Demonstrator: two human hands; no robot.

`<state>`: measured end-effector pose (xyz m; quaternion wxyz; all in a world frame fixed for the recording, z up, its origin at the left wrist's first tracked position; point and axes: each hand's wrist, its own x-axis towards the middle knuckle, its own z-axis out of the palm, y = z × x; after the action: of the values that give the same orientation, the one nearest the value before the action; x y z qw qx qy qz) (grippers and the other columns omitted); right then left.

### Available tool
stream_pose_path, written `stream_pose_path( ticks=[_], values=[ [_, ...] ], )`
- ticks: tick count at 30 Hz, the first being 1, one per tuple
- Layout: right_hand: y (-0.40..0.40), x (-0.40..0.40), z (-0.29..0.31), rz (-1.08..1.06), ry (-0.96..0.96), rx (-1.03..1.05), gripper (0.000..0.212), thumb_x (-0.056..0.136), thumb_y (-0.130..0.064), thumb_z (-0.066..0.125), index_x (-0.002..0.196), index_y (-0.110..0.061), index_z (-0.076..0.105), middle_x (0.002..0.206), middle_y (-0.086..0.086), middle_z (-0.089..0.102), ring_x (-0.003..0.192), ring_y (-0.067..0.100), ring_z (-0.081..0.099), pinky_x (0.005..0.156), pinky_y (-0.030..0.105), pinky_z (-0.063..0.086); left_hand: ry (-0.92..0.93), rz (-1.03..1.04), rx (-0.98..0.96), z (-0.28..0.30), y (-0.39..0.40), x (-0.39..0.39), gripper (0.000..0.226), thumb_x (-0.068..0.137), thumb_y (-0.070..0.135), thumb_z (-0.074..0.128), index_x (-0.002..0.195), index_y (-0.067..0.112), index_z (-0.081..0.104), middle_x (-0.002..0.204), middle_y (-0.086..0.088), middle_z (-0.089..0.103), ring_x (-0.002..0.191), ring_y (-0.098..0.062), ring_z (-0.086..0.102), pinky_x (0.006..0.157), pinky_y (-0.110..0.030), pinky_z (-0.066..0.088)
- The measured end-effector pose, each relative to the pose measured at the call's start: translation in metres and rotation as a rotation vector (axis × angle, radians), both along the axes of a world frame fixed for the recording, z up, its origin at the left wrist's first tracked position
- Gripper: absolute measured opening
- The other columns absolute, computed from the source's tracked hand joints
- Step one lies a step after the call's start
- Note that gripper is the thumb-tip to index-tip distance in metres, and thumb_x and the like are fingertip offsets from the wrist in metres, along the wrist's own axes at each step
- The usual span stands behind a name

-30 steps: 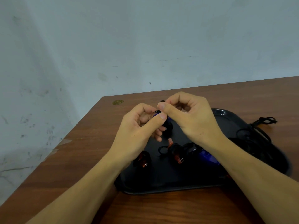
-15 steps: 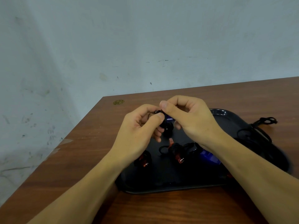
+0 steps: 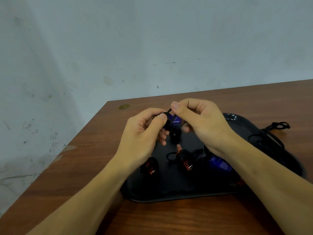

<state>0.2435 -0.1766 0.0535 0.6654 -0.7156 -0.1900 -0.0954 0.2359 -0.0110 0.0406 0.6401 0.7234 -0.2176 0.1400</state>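
Note:
Both hands are raised above a black tray (image 3: 169, 192) on a brown wooden table (image 3: 84, 158). My left hand (image 3: 144, 133) grips a small black round part (image 3: 165, 117) between thumb and fingers. My right hand (image 3: 199, 122) pinches a thin black strap (image 3: 169, 110) that rises from that part. A blue piece (image 3: 176, 119) shows between the two hands. What joins the pieces is hidden by my fingers. Below the hands another black round part (image 3: 175, 133) lies on the tray.
On the tray lie two black-and-red parts (image 3: 149, 166) (image 3: 184, 159), a black ring (image 3: 170, 156) and a blue block (image 3: 218, 163). Black cords (image 3: 277, 125) trail off the tray's right end. A gold sticker (image 3: 124, 106) marks the table's far left corner. The table edge runs along the left.
The hands stayed above the tray. My right hand's pinch has risen a little and drawn the thin black strap up from the part in my left hand.

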Motion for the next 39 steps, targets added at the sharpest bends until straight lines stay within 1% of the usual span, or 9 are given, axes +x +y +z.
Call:
stream_pose_path(
  ticks=[4, 8, 14, 16, 20, 24, 30, 35, 39],
  values=[
    [-0.001, -0.003, 0.003, 0.156, 0.072, 0.09, 0.024, 0.09, -0.033, 0.063, 0.08, -0.013, 0.072, 0.092, 0.007, 0.067, 0.088, 0.014, 0.058, 0.077, 0.026, 0.048, -0.045, 0.075, -0.023, 0.002, 0.001, 0.001, 0.018, 0.1, 0.005, 0.052, 0.1, 0.008, 0.07, 0.064, -0.006, 0.065, 0.053, -0.016, 0.059, 0.053, -0.024, 0.051],
    [-0.001, -0.003, 0.005, 0.213, 0.063, 0.138, 0.021, 0.084, -0.036, 0.072, 0.067, -0.023, 0.073, 0.103, -0.008, 0.065, 0.091, 0.008, 0.061, 0.081, 0.024, 0.049, -0.078, 0.106, -0.048, 0.001, -0.001, 0.0, 0.016, 0.099, 0.005, 0.054, 0.1, 0.004, 0.07, 0.062, -0.006, 0.063, 0.053, -0.015, 0.058, 0.052, -0.024, 0.05],
    [-0.001, -0.004, 0.004, -0.044, -0.163, -0.08, 0.019, 0.081, -0.04, 0.07, 0.077, -0.022, 0.071, 0.105, -0.011, 0.063, 0.096, 0.007, 0.064, 0.094, 0.036, 0.052, -0.095, 0.158, -0.152, 0.005, -0.002, -0.002, 0.014, 0.098, 0.008, 0.055, 0.094, 0.007, 0.069, 0.058, -0.002, 0.061, 0.054, -0.016, 0.057, 0.053, -0.027, 0.051],
    [0.002, -0.005, 0.005, -0.106, -0.173, -0.061, 0.015, 0.091, -0.031, 0.068, 0.084, -0.017, 0.069, 0.094, -0.003, 0.069, 0.086, 0.02, 0.066, 0.087, 0.044, 0.057, -0.034, 0.116, -0.204, 0.007, -0.003, -0.005, 0.016, 0.1, 0.006, 0.053, 0.094, 0.004, 0.068, 0.058, -0.003, 0.061, 0.054, -0.017, 0.056, 0.052, -0.027, 0.051],
    [0.008, -0.009, 0.009, 0.02, -0.011, 0.159, 0.012, 0.095, -0.018, 0.062, 0.086, -0.012, 0.066, 0.074, -0.003, 0.07, 0.066, 0.009, 0.064, 0.063, 0.024, 0.056, 0.138, -0.033, -0.338, 0.011, -0.008, -0.011, 0.025, 0.101, 0.007, 0.049, 0.086, 0.006, 0.069, 0.062, -0.01, 0.059, 0.055, -0.017, 0.053, 0.05, -0.027, 0.048],
    [0.007, -0.01, 0.01, 0.152, 0.164, 0.277, 0.019, 0.098, -0.022, 0.057, 0.089, -0.008, 0.067, 0.071, 0.001, 0.066, 0.062, 0.006, 0.058, 0.055, 0.019, 0.051, 0.239, -0.146, -0.406, 0.013, -0.009, -0.013, 0.029, 0.101, 0.01, 0.046, 0.084, 0.007, 0.069, 0.06, -0.008, 0.058, 0.054, -0.015, 0.051, 0.048, -0.024, 0.045],
    [0.001, -0.01, 0.007, -0.052, -0.204, -0.271, 0.015, 0.099, -0.027, 0.055, 0.088, -0.023, 0.064, 0.072, -0.009, 0.061, 0.064, 0.005, 0.055, 0.062, 0.022, 0.05, 0.324, -0.273, -0.481, 0.015, -0.006, -0.014, 0.016, 0.087, 0.02, 0.058, 0.085, 0.004, 0.063, 0.061, -0.006, 0.048, 0.052, -0.014, 0.046, 0.046, -0.023, 0.041],
    [-0.006, -0.013, 0.007, 0.131, -0.12, -0.301, 0.013, 0.098, -0.02, 0.058, 0.088, -0.013, 0.061, 0.069, -0.008, 0.065, 0.058, 0.003, 0.059, 0.056, 0.022, 0.05, 0.429, -0.368, -0.549, 0.017, -0.005, -0.014, 0.025, 0.081, 0.027, 0.054, 0.072, 0.008, 0.067, 0.057, -0.001, 0.044, 0.048, -0.009, 0.039, 0.042, -0.02, 0.038],
    [-0.008, -0.01, 0.008, 0.032, -0.214, -0.38, 0.015, 0.097, -0.019, 0.058, 0.083, -0.016, 0.061, 0.07, -0.002, 0.066, 0.058, 0.006, 0.059, 0.058, 0.016, 0.048, 0.46, -0.46, -0.596, 0.017, -0.005, -0.016, 0.029, 0.083, 0.025, 0.048, 0.062, 0.011, 0.063, 0.054, 0.0, 0.039, 0.045, -0.009, 0.035, 0.04, -0.018, 0.035]
  ],
)
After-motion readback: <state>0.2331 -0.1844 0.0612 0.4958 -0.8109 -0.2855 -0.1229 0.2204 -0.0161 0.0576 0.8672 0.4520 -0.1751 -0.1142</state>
